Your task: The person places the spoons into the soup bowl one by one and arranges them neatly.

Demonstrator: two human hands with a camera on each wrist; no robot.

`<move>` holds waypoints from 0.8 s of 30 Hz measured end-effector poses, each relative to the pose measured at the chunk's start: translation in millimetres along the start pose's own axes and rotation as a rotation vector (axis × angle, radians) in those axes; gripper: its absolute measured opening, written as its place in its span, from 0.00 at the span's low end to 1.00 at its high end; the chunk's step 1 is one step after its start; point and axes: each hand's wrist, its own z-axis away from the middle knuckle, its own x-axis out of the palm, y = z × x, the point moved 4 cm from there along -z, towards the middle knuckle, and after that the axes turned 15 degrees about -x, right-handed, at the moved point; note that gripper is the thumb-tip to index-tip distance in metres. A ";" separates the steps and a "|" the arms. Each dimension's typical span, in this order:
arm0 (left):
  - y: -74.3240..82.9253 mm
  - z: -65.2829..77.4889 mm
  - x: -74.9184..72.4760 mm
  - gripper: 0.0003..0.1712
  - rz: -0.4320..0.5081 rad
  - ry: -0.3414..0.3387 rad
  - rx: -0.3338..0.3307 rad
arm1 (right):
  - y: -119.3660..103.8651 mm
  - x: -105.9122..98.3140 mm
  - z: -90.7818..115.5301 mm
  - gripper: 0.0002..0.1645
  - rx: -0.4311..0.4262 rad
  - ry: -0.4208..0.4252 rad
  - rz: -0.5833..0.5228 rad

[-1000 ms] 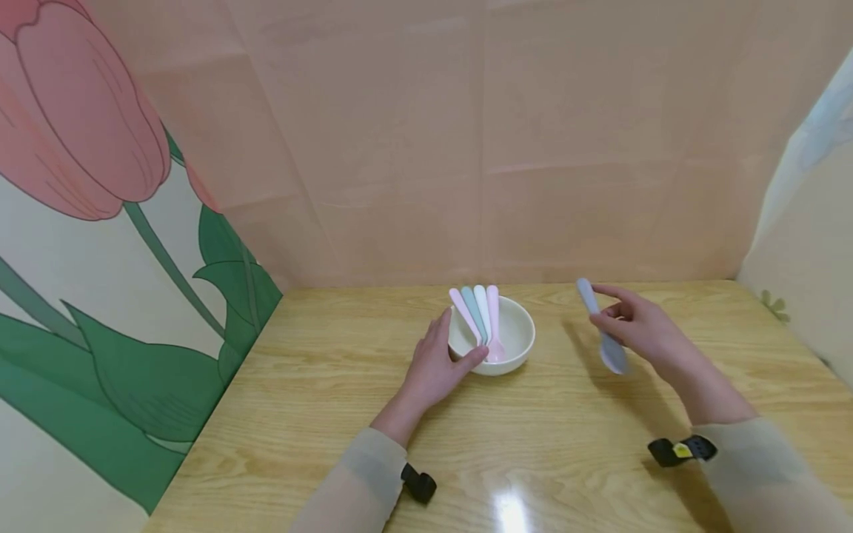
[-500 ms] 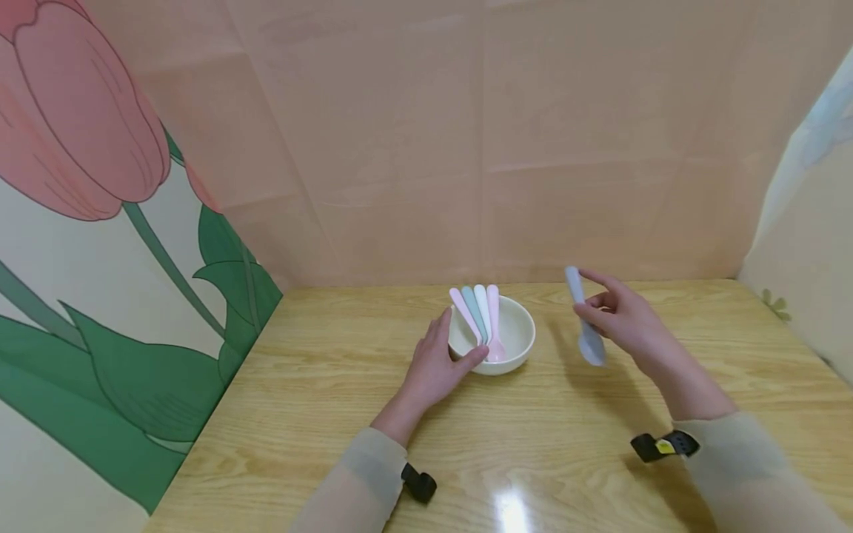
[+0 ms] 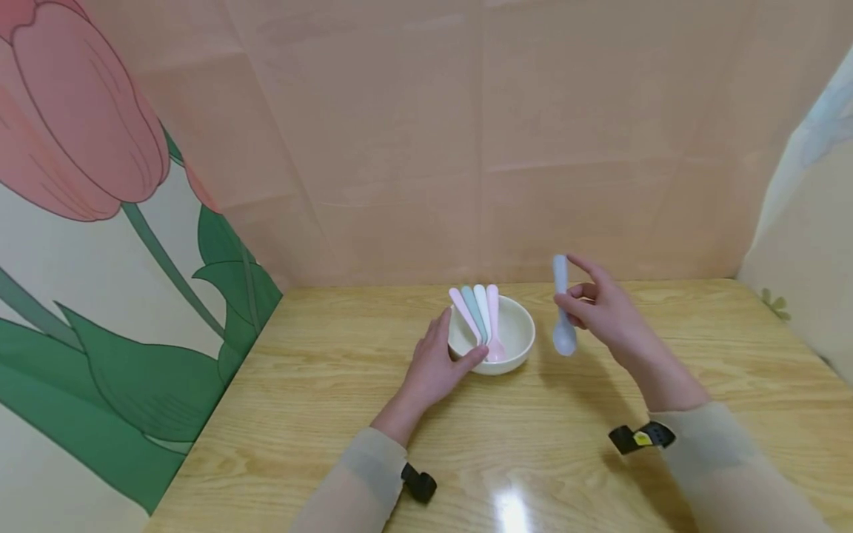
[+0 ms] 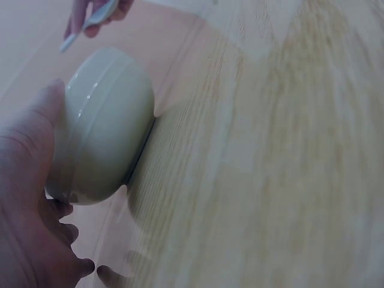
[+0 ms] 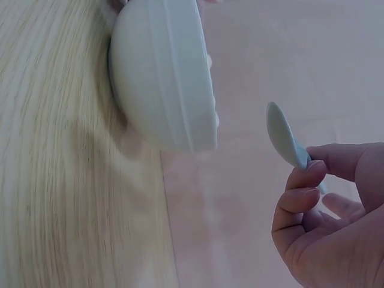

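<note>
A white bowl (image 3: pixel 523 348) stands on the wooden table, with several spoons (image 3: pixel 493 307) leaning in it: two pink, one teal, one white. My left hand (image 3: pixel 433 366) grips the bowl at its left side, thumb on the near rim and fingers around the far left. The left wrist view shows the thumb (image 4: pixel 45 111) against the bowl wall (image 4: pixel 117 126). To the right of the bowl, my right hand (image 3: pixel 603 307) pinches a pale lavender-blue spoon (image 3: pixel 564 340) by its handle, bowl end down, above the table. In the right wrist view the spoon (image 5: pixel 282 135) is apart from the bowl (image 5: pixel 162 78).
The wooden table (image 3: pixel 320 400) meets a plain pinkish backdrop (image 3: pixel 400 185) just behind the bowl. A wall panel with a painted tulip (image 3: pixel 87 111) borders the left side, and a pale panel (image 3: pixel 813 244) the right. Both wrists wear black straps.
My right hand has moved left and slightly up with the spoon, closer to the bowl, and the spoon has turned nearly upright. The left hand and the bowl have stayed put.
</note>
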 end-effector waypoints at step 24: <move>-1.4 -1.6 0.6 0.64 0.009 -0.006 -0.010 | -7.5 46.2 -22.9 0.57 -0.020 0.027 -0.085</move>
